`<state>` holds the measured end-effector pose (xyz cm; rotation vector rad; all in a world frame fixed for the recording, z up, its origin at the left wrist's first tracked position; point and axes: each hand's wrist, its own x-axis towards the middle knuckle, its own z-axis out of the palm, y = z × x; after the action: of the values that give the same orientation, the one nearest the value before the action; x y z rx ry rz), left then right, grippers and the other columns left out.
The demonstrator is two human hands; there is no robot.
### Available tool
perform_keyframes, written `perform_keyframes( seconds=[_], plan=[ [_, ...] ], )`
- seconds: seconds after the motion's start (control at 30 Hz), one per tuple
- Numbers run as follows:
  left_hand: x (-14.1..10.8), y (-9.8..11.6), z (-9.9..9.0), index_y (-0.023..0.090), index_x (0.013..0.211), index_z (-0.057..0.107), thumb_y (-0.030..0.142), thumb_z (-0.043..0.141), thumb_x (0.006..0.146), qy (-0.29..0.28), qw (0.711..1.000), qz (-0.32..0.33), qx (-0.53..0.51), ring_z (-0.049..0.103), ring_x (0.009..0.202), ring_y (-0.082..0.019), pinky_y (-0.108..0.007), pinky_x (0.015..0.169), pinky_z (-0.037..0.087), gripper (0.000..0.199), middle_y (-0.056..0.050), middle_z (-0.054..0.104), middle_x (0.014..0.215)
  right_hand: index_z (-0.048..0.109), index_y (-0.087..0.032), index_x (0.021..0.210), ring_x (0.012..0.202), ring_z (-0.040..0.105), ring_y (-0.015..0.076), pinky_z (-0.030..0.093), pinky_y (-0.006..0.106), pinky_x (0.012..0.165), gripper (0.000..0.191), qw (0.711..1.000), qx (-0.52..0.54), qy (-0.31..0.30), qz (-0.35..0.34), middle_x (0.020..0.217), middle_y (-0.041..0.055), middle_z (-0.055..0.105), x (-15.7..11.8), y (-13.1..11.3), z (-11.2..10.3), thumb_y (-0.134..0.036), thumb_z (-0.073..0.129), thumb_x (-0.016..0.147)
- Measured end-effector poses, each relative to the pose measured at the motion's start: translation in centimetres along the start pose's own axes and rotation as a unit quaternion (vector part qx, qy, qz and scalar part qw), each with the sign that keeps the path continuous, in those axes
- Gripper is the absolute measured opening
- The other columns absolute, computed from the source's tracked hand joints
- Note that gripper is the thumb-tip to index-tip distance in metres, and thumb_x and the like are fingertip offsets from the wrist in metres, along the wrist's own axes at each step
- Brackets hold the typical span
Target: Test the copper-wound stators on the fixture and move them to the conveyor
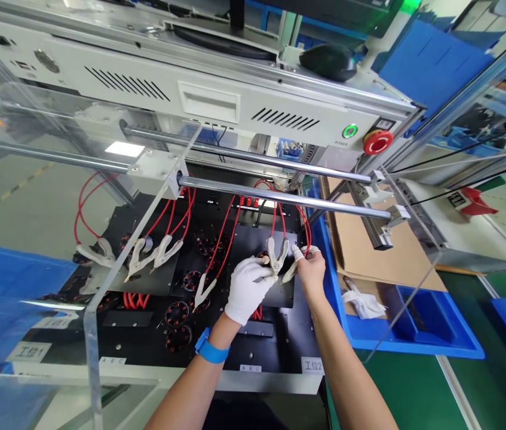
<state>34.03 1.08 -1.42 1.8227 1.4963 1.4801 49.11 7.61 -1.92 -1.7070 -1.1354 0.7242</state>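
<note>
My left hand point(247, 291), in a white glove with a blue wrist strap, has its fingers closed at the jaw of a white clip point(276, 258) on red wires. Whatever is between those fingertips is hidden. My right hand point(312, 270), with white fingertip covers, is closed on another white clip point(289, 272), whose jaw points down and left. Left of my hands, a third white clip point(203, 292) hangs from two red wires. Below it lie round black motor stators with copper-red windings point(176, 313). Both hands are over a black plate point(285, 298).
Steel rods point(244, 155) and a clear plastic panel edge point(118, 275) cross over the work area. More white clips point(167, 251) hang at left. A blue tray point(441, 346) with cardboard point(378, 245) and a white glove point(367, 303) stands at right. A red emergency button point(378, 142) is on the upper panel.
</note>
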Motion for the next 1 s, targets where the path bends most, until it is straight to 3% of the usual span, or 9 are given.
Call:
perform_keyframes(
  seconds=[0.17, 0.4, 0.73, 0.9, 1.0],
  plan=[
    [-0.1, -0.3, 0.2, 0.021, 0.071, 0.069, 0.017, 0.067, 0.068, 0.009, 1.000, 0.003, 0.006, 0.060, 0.085, -0.019, -0.037, 0.083, 0.050, 0.005, -0.005, 0.068, 0.080, 0.058, -0.016, 0.079, 0.056, 0.052, 0.0160, 0.038, 0.027, 0.057, 0.041, 0.997, -0.074, -0.003, 0.008, 0.065, 0.0021, 0.061, 0.1, -0.1, -0.3, -0.052, 0.065, 0.059],
    [-0.2, -0.3, 0.2, 0.022, 0.070, 0.069, 0.019, 0.067, 0.069, -0.003, 1.000, 0.002, 0.014, 0.060, 0.086, -0.019, -0.038, 0.083, 0.050, 0.003, -0.005, 0.068, 0.079, 0.057, -0.014, 0.081, 0.058, 0.052, 0.0150, 0.039, 0.027, 0.059, 0.041, 1.000, 0.006, 0.018, -0.009, 0.066, 0.0030, 0.060, 0.9, 1.6, -0.3, -0.050, 0.063, 0.062],
    [0.0, 0.0, 0.1, 0.022, 0.073, 0.068, 0.017, 0.065, 0.071, -0.013, 0.999, 0.018, 0.024, 0.059, 0.087, -0.017, -0.036, 0.086, 0.048, 0.006, -0.001, 0.067, 0.073, 0.056, -0.016, 0.077, 0.055, 0.050, 0.0147, 0.038, 0.027, 0.058, 0.038, 0.997, -0.072, 0.002, -0.001, 0.062, 0.0003, 0.057, 0.0, -0.2, -0.1, -0.050, 0.064, 0.061],
    [-1.8, 0.1, -2.2, 0.024, 0.083, 0.067, 0.018, 0.053, 0.079, -0.067, 0.982, 0.055, 0.169, 0.056, 0.097, -0.019, -0.041, 0.099, 0.037, 0.015, -0.001, 0.065, 0.074, 0.058, -0.012, 0.089, 0.063, 0.054, 0.0162, 0.042, 0.029, 0.064, 0.044, 1.000, -0.008, 0.025, 0.004, 0.072, 0.0038, 0.061, 1.5, 1.7, -0.8, -0.048, 0.061, 0.063],
    [-4.1, -1.5, -4.0, 0.017, 0.101, 0.062, 0.026, 0.050, 0.081, -0.014, 0.941, -0.065, 0.332, 0.048, 0.111, -0.028, -0.049, 0.099, 0.033, 0.026, -0.011, 0.062, 0.100, 0.057, -0.010, 0.101, 0.074, 0.057, 0.0196, 0.044, 0.033, 0.072, 0.049, 1.000, 0.000, 0.030, -0.004, 0.084, 0.0083, 0.063, 1.9, 2.4, -1.2, -0.045, 0.059, 0.068]
  ],
)
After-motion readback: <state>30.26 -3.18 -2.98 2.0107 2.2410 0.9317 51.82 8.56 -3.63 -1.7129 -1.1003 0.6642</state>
